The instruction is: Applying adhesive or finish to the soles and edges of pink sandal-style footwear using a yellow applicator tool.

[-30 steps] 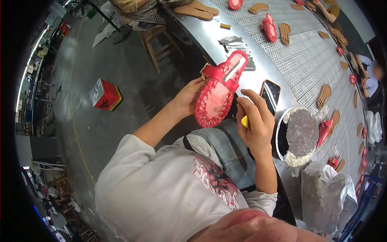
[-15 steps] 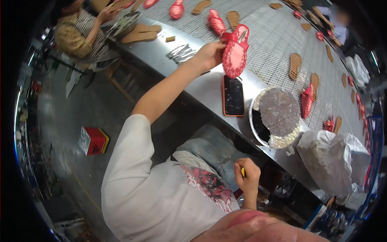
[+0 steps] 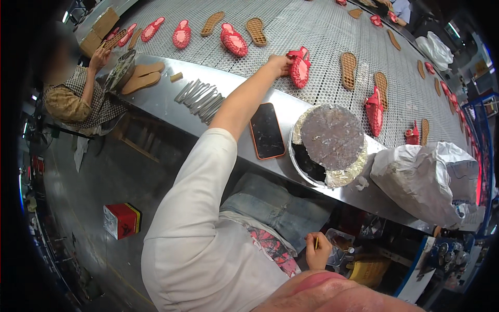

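My left hand [image 3: 280, 65] reaches out over the mesh surface, fingers closed on the side of a red shoe upper [image 3: 300, 72] with a strap and pale pink insole. Whether the shoe touches the mesh I cannot tell. Low in front of my body, my right hand [image 3: 318, 251] is curled around a thin yellow-and-dark stick-like tool [image 3: 316, 242]; most of it is hidden in the fingers. Near the left hand lie a brown sole [image 3: 255, 31] and another red shoe [image 3: 233, 40]. Below my left forearm rests a phone with an orange edge [image 3: 267, 131].
A round tub [image 3: 292, 165] with a crusted lid [image 3: 333, 136] stands on the metal ledge, beside a white sack [image 3: 410, 179]. Metal strips [image 3: 200, 99] lie left of my arm. More shoes and soles are spread over the mesh [image 3: 322, 31]. A co-worker [image 3: 78, 99] sits at left.
My left hand has carried the red shoe from above the phone outward over the mesh. The right hand stays low, still closed on its tool. The whole view has shifted.
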A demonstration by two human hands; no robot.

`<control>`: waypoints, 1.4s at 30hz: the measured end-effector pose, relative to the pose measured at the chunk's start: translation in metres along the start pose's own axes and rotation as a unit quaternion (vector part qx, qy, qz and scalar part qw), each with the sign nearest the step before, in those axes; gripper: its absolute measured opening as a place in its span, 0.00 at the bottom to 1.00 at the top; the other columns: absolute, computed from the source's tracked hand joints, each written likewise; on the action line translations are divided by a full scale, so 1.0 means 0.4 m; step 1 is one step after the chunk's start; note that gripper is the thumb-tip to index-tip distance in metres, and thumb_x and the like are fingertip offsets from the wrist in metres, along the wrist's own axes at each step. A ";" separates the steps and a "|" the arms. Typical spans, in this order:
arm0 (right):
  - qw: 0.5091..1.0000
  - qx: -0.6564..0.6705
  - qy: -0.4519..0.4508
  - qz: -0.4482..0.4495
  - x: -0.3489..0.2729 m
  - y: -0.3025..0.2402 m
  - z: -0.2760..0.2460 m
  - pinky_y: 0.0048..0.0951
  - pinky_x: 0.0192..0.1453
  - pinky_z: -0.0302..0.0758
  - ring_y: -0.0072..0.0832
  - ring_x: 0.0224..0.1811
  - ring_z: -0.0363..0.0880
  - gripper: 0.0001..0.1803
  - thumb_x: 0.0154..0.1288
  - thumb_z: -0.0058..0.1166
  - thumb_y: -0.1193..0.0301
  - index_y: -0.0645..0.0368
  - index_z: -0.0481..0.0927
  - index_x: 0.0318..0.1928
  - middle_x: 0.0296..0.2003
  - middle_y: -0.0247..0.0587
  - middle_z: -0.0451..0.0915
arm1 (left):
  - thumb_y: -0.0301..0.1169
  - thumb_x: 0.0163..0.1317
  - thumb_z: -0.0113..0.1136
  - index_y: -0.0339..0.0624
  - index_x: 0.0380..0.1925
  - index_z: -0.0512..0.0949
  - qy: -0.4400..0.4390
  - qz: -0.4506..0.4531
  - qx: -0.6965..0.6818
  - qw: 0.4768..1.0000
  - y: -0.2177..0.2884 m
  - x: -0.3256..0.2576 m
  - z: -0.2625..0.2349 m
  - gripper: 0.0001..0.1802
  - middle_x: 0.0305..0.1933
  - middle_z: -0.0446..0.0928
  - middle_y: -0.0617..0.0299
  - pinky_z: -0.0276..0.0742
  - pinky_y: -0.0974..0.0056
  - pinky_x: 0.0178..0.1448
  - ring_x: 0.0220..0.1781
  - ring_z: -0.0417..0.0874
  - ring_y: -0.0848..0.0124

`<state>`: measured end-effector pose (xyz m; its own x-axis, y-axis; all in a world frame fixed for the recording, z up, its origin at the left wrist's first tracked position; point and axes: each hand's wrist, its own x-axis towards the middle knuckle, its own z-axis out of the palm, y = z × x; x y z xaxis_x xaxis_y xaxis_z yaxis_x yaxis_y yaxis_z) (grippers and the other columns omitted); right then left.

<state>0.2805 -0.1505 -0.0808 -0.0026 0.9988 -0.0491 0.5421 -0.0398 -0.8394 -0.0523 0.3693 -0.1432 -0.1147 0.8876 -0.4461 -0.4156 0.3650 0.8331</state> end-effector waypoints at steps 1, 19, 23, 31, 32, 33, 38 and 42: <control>1.000 0.011 0.001 -0.006 0.005 0.002 -0.001 0.31 0.28 0.68 0.35 0.22 0.75 0.08 0.63 0.60 0.78 0.66 0.75 0.28 0.22 0.46 0.76 | 0.23 0.63 0.57 0.35 0.38 0.81 0.029 0.017 0.076 0.997 0.006 -0.004 -0.012 0.06 0.36 0.84 0.53 0.86 0.51 0.41 0.36 0.87 0.61; 0.998 -0.049 -0.031 0.024 -0.002 -0.014 -0.026 0.36 0.24 0.60 0.40 0.18 0.64 0.17 0.63 0.62 0.74 0.66 0.68 0.23 0.18 0.49 0.67 | 0.34 0.64 0.63 0.40 0.38 0.81 0.230 0.147 0.071 0.959 0.248 0.033 -0.469 0.09 0.26 0.80 0.59 0.78 0.63 0.23 0.19 0.77 0.73; 0.993 -0.079 -0.075 -0.037 0.057 -0.090 -0.003 0.34 0.25 0.64 0.41 0.20 0.68 0.12 0.61 0.62 0.77 0.65 0.72 0.26 0.21 0.49 0.72 | 0.29 0.62 0.64 0.41 0.32 0.80 0.177 0.134 -0.015 0.975 0.271 -0.054 -0.421 0.04 0.25 0.79 0.63 0.75 0.66 0.21 0.16 0.72 0.77; 0.954 0.106 -0.095 -0.263 0.226 -0.374 0.134 0.24 0.33 0.72 0.27 0.30 0.79 0.09 0.59 0.58 0.86 0.65 0.81 0.40 0.34 0.43 0.82 | 0.33 0.63 0.64 0.38 0.33 0.82 0.029 0.345 0.122 0.930 0.278 -0.471 -0.395 0.08 0.26 0.77 0.65 0.76 0.69 0.26 0.19 0.75 0.79; 0.951 0.138 -0.087 -0.264 0.256 -0.394 0.156 0.21 0.32 0.68 0.21 0.28 0.74 0.09 0.60 0.56 0.86 0.64 0.81 0.40 0.33 0.39 0.81 | 0.37 0.63 0.65 0.37 0.36 0.82 0.049 0.360 0.166 0.917 0.261 -0.488 -0.371 0.12 0.29 0.78 0.63 0.78 0.66 0.31 0.24 0.78 0.75; 0.947 0.168 -0.077 -0.262 0.281 -0.408 0.185 0.18 0.30 0.64 0.14 0.26 0.69 0.10 0.62 0.54 0.86 0.63 0.81 0.41 0.33 0.34 0.81 | 0.41 0.63 0.65 0.36 0.38 0.82 0.067 0.373 0.210 0.902 0.238 -0.503 -0.358 0.17 0.32 0.79 0.61 0.80 0.63 0.37 0.28 0.80 0.72; 0.917 0.144 -0.135 -0.346 0.296 -0.429 0.234 0.19 0.30 0.63 0.15 0.26 0.67 0.11 0.60 0.58 0.85 0.63 0.81 0.43 0.36 0.32 0.81 | 0.54 0.58 0.66 0.36 0.46 0.81 0.158 0.354 0.481 0.786 0.137 -0.489 -0.314 0.31 0.43 0.81 0.53 0.77 0.57 0.55 0.49 0.82 0.60; 0.937 0.134 -0.142 -0.290 0.256 -0.348 0.193 0.25 0.38 0.69 0.26 0.33 0.74 0.10 0.59 0.58 0.84 0.64 0.81 0.43 0.37 0.40 0.82 | 0.59 0.54 0.65 0.39 0.48 0.80 0.135 0.258 0.585 0.757 0.102 -0.462 -0.270 0.35 0.48 0.82 0.48 0.78 0.55 0.57 0.53 0.83 0.55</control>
<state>0.1399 -0.0449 -0.0109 -0.4753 0.8087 0.3466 0.1494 0.4624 -0.8740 -0.1454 0.1897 -0.0622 -0.2362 0.9645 0.1178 0.8127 0.1296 0.5681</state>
